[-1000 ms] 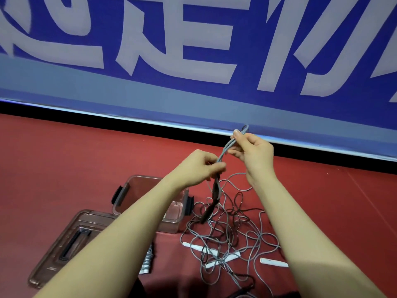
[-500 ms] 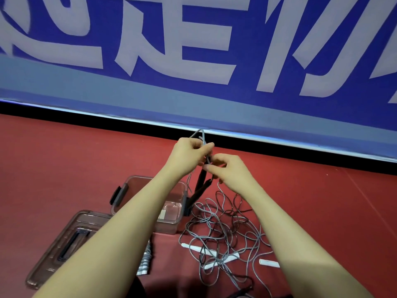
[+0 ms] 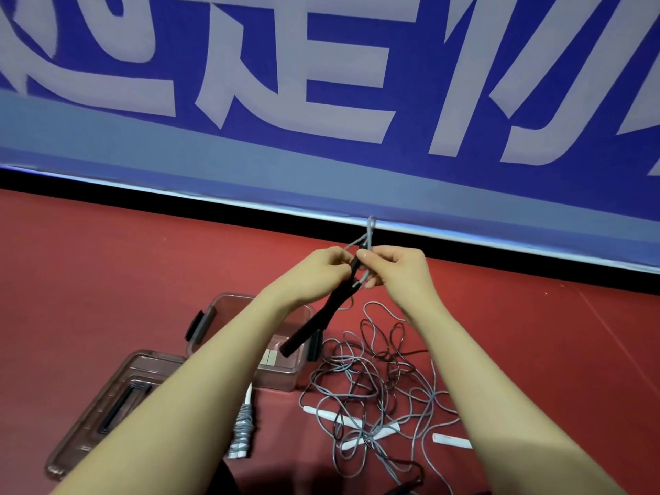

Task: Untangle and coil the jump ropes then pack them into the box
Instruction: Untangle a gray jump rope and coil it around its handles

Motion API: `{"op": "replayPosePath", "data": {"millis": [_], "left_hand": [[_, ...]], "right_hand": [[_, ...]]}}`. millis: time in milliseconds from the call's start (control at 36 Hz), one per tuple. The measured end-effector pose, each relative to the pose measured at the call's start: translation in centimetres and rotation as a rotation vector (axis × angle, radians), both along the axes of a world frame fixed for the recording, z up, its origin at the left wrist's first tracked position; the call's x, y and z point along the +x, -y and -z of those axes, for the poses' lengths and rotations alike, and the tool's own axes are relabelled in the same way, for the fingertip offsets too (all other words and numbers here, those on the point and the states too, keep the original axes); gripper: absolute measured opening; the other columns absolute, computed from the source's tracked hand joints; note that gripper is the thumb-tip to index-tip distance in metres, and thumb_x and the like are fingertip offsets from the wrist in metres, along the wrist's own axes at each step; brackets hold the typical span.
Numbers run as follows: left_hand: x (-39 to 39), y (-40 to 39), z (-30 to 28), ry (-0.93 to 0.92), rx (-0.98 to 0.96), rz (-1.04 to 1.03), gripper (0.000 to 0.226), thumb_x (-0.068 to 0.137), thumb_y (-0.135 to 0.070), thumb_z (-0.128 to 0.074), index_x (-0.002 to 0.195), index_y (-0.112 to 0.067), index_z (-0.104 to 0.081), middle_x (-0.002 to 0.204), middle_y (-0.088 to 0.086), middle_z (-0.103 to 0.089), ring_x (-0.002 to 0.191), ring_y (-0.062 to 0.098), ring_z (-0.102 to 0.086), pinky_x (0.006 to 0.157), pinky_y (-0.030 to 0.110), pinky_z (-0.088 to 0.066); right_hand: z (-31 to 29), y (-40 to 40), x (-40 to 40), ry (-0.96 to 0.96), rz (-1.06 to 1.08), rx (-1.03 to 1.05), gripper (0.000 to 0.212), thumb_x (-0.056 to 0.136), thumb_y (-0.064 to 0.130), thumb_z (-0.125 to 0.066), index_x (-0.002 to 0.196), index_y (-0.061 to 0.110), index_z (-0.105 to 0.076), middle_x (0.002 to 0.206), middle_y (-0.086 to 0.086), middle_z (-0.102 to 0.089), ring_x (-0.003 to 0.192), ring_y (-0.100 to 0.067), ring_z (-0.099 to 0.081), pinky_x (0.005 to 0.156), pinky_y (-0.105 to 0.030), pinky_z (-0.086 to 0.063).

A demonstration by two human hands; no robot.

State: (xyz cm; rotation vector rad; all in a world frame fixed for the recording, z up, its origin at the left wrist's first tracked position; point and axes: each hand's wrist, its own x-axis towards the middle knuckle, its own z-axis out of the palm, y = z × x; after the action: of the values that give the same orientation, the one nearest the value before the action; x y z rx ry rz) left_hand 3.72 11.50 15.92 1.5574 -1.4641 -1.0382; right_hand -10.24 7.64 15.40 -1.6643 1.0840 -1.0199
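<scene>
I had both hands raised at twelve o'clock: my left hand [image 3: 323, 271] and right hand [image 3: 396, 267] pinched a grey rope [image 3: 369, 232] and its black handle [image 3: 321, 316]. One coiled rope [image 3: 243, 428] lay at six o'clock, outside the empty-looking box [image 3: 285, 373]. The tangle [image 3: 375, 380] at five o'clock remained, so most work was left.

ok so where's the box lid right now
In the head view the lid lies flat on the red floor at lower left, just left of and nearer than the open box, partly hidden by the left forearm.
</scene>
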Motion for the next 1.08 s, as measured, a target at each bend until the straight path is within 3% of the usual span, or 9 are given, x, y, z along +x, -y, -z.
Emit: {"op": "replayPosePath", "data": {"millis": [83,222,389,556,639,750,833,944,1083], "left_hand": [[0.0,-0.2,0.4,0.040,-0.043,0.071,0.019,0.092,-0.003,-0.047,0.107,-0.009,-0.058,0.093,0.008,-0.066,0.083,0.019,-0.062,0.087,0.037,-0.050],[-0.2,-0.2,0.4,0.103,-0.207,0.013,0.035,0.097,-0.009,-0.045,0.130,-0.016,-0.033,0.078,-0.002,-0.052,0.068,0.013,-0.053,0.067,0.027,-0.045],[0.4,-0.2,0.4,0.078,-0.225,0.008,0.032,0.091,-0.002,-0.045,0.110,-0.024,-0.032,0.076,0.002,-0.039,0.060,0.015,-0.035,0.062,0.029,-0.034],[-0.1,-0.7,1.5,0.397,-0.154,0.059,0.062,0.076,-0.039,-0.071,0.125,-0.038,-0.033,0.110,0.004,-0.034,0.107,0.021,-0.037,0.094,0.035,-0.036],[-0.6,-0.8,1.8,0.408,-0.218,-0.014,0.061,0.074,-0.053,-0.071,0.123,-0.033,-0.038,0.107,0.001,-0.033,0.106,0.018,-0.033,0.091,0.032,-0.034],[-1.4,-0.5,1.9,0.478,-0.318,-0.109,0.038,0.087,-0.046,-0.060,0.111,-0.021,-0.045,0.098,0.001,-0.038,0.099,0.023,-0.042,0.086,0.035,-0.041],[-1.7,-0.4,1.8,0.549,-0.394,-0.122,0.023,0.096,-0.035,-0.046,0.110,-0.017,-0.042,0.094,0.002,-0.044,0.089,0.029,-0.051,0.073,0.038,-0.045],[-1.7,-0.5,1.7,0.651,-0.469,-0.117,0.031,0.099,-0.026,-0.044,0.128,-0.020,-0.035,0.089,-0.007,-0.047,0.069,0.025,-0.047,0.057,0.031,-0.033],[-1.5,0.0,1.4,0.809,-0.393,-0.153,0.024,0.100,-0.025,-0.041,0.119,-0.011,-0.042,0.099,0.005,-0.055,0.079,0.033,-0.054,0.059,0.036,-0.036]], "right_hand": [[-0.4,0.2,-0.2,0.041,0.021,0.034,0.022,0.089,0.010,-0.063,0.079,-0.009,-0.067,0.060,-0.015,-0.057,0.042,-0.008,-0.055,0.062,-0.034,-0.047],[-0.7,0.2,-0.3,0.220,0.033,0.184,0.019,0.090,0.010,-0.062,0.073,0.003,-0.067,0.068,-0.011,-0.060,0.051,-0.011,-0.057,0.050,-0.018,-0.051],[-1.4,0.1,-0.8,0.297,0.122,0.306,0.022,0.090,0.016,-0.063,0.072,0.003,-0.062,0.061,-0.009,-0.059,0.044,-0.010,-0.061,0.047,-0.017,-0.052],[-2.4,0.1,-1.3,0.530,0.141,0.484,0.022,0.091,0.020,-0.062,0.077,0.004,-0.062,0.056,-0.006,-0.062,0.048,-0.012,-0.063,0.048,-0.019,-0.052],[-2.7,-0.1,-1.1,0.635,0.092,0.579,0.020,0.091,0.020,-0.061,0.079,0.004,-0.062,0.053,-0.002,-0.062,0.047,-0.009,-0.061,0.045,-0.017,-0.049],[-2.9,-0.4,-0.8,0.688,0.049,0.652,0.020,0.092,0.021,-0.060,0.078,0.007,-0.062,0.053,0.001,-0.062,0.046,-0.007,-0.061,0.042,-0.015,-0.046],[-3.2,-0.4,-0.8,0.618,0.056,0.630,0.023,0.092,0.025,-0.060,0.075,0.009,-0.062,0.053,0.002,-0.061,0.042,-0.007,-0.057,0.036,-0.016,-0.039],[-2.6,0.0,-1.2,0.209,0.261,0.309,0.038,0.089,0.036,-0.063,0.065,0.007,-0.059,0.047,0.000,-0.049,0.036,-0.009,-0.040,0.038,-0.017,-0.029],[-1.5,0.6,-1.2,-0.129,0.383,-0.112,0.022,0.088,0.032,-0.063,0.077,0.016,-0.054,0.084,-0.003,-0.060,0.086,-0.021,-0.055,0.081,-0.032,-0.042]]}}
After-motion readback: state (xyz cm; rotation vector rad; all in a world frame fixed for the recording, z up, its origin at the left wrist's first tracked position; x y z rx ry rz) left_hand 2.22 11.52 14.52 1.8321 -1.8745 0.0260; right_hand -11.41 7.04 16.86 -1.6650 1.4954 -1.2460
